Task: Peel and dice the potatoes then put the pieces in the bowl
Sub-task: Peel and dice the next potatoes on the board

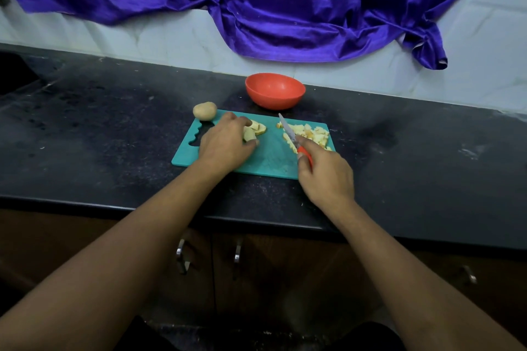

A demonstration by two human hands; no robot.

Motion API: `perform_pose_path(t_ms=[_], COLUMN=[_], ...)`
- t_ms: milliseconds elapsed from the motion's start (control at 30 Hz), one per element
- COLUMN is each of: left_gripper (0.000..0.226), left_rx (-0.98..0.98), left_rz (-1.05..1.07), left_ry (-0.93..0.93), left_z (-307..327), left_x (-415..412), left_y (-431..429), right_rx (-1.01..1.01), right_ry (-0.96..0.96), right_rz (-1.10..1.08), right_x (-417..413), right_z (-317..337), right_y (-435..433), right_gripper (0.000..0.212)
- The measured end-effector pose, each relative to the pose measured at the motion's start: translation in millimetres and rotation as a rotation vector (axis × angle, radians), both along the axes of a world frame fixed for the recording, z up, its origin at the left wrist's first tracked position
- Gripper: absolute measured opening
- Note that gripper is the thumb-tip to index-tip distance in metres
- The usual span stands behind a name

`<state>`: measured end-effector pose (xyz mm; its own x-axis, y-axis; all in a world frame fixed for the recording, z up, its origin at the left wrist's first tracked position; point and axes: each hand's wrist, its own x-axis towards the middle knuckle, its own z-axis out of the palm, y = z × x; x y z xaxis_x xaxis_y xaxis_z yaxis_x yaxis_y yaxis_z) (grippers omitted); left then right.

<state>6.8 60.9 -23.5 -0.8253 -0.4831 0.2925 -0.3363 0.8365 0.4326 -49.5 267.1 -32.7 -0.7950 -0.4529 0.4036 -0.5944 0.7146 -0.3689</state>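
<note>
Dicing is underway: the left hand (pixel 225 142) grips pale peeled potato chunks (pixel 254 131) on the teal plastic cutting board (pixel 268 158); the right hand (pixel 325 177) grasps the orange-handled knife (pixel 293 137), which likely needs to swing over them next.

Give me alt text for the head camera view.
The left hand holds potato chunks on a teal cutting board while the right hand grips a red-handled knife by diced pieces; a red bowl and whole potato sit behind.

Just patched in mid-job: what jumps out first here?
The teal cutting board stands out mid-counter: the right hand grips an orange-handled knife by a pile of diced potato, the left hand holds larger chunks. Behind it sits a red bowl, below a purple cloth draped on the wall.
</note>
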Motion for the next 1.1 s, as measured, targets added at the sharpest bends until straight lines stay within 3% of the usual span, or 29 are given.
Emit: perform_pose_path(t_ms=[167, 267, 400, 533, 733, 900, 1100], left_gripper=[0.025, 0.014, 0.013, 0.027, 0.01, 0.001, 0.009], left_rx=[-0.073, -0.007, 0.212, 0.348, 0.148, 0.144, 0.169], left_rz=[-0.032, -0.124, -0.246, -0.249, -0.207, -0.216, -0.203], left_ry=[-0.024, 0.012, 0.05, 0.148, 0.16, 0.19, 0.212], left_z=[-3, -5, -9, -14, -17, -16, -17], left_x=[-4, 5, 23, 32, 31, 33, 34], left_y=[1, -1, -3, -4, -1, 0, -1], right_rx=[-0.014, -0.013, -0.008, -0.003, 0.014, 0.134, 0.252], right_ry=[-0.013, -0.016, -0.015, -0.016, -0.113, -0.051, 0.047], right_rz=[0.004, 0.007, 0.003, 0.01, 0.061, 0.114, 0.097], right_x=[1, 0, 0, 3, 30, 53, 66], right_z=[1, 1, 1, 1, 6, 12, 8], right_y=[1, 1, 1, 0, 2, -7, -17], right_gripper=[0.044, 0.044, 0.044, 0.044, 0.041, 0.045, 0.049])
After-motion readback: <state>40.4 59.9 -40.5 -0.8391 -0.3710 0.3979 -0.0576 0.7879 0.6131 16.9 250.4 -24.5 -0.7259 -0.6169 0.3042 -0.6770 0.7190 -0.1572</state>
